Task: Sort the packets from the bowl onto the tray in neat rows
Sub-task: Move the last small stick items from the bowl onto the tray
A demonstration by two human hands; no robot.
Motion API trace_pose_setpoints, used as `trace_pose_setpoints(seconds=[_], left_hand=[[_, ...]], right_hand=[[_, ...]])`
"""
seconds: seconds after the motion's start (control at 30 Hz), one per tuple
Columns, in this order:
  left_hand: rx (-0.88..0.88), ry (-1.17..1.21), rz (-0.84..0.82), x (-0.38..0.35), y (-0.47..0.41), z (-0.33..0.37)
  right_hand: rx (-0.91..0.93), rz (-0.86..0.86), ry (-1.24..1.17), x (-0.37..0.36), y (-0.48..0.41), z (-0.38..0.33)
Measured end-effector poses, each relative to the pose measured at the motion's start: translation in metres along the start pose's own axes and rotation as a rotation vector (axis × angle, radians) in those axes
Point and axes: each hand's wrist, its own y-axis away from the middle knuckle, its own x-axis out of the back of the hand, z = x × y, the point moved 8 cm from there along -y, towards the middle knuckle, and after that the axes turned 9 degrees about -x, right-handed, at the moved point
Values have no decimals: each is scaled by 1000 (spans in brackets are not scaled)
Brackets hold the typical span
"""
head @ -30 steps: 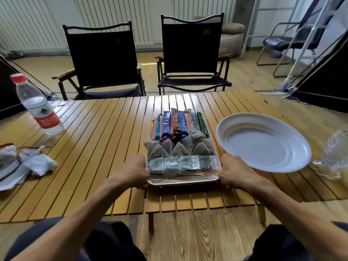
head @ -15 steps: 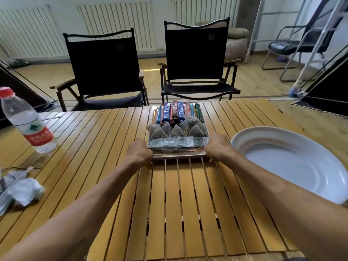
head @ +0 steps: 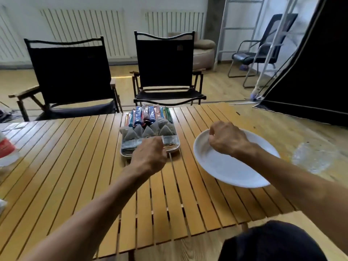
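**3 rows of packets (head: 148, 127) on tray (head: 122, 155), 12 o'clock**

The tray sits on the desk (head: 75, 166) straight ahead of the person. Sticks are in the far row, pyramid bags mid, flat ones near. L grip (head: 148, 157) hangs over the tray's 6 o'clock edge w/ fingers curled; can't tell if it holds or touches anything. R grip (head: 228, 138) is over the bowl (head: 226, 172), fingers curled under, nothing seen in it. The bowl lies at 3 o'clock of the tray, just beside it, not touching. The bottle (head: 5, 149) is at the desk's 9 o'clock edge. 2 chairs (head: 71, 72) stand beyond the desk at 12.

Left hand (head: 148, 156) outstretched, fingers hidden; right hand (head: 227, 139) loosely fisted.
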Motion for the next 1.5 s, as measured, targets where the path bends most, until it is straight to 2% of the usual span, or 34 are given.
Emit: trace_pose_setpoints(seconds=[0.1, 0.17, 0.27, 0.33, 0.43, 0.57, 0.8, 0.9, 1.0, 1.13, 1.5], left_hand=[[-131, 36, -33, -10, 10, 54], [-164, 34, -55, -19, 17, 74], [-163, 31, -68, -26, 22, 86], [-160, 33, -58, -27, 20, 88], [-163, 15, -29, -24, 12, 89], [-173, -42, -40, -20, 0, 79], [-129, -191, -118, -22, -16, 29], [-135, -236, -135, -30, -25, 7], [-175, -263, -139, -38, -39, -6], [-228, -229, -136, -45, -52, -27], [-309, -110, -150, -55, -63, -45]], right_hand=[[-82, 151, 255, 49, 28, 78], [-239, 180, 348, 71, 40, 137], [-493, 33, 306, 72, 50, 207], [-530, -20, 202, 66, 50, 226], [-504, -6, 63, 66, 46, 226], [-481, 100, 113, 80, 34, 208], [-209, 324, 60, 117, -34, 100], [-72, 281, -34, 100, -75, 43], [-25, 169, -204, 69, -114, -2], [38, 94, -283, 24, -156, -46], [59, 22, -310, -45, -206, -74]])
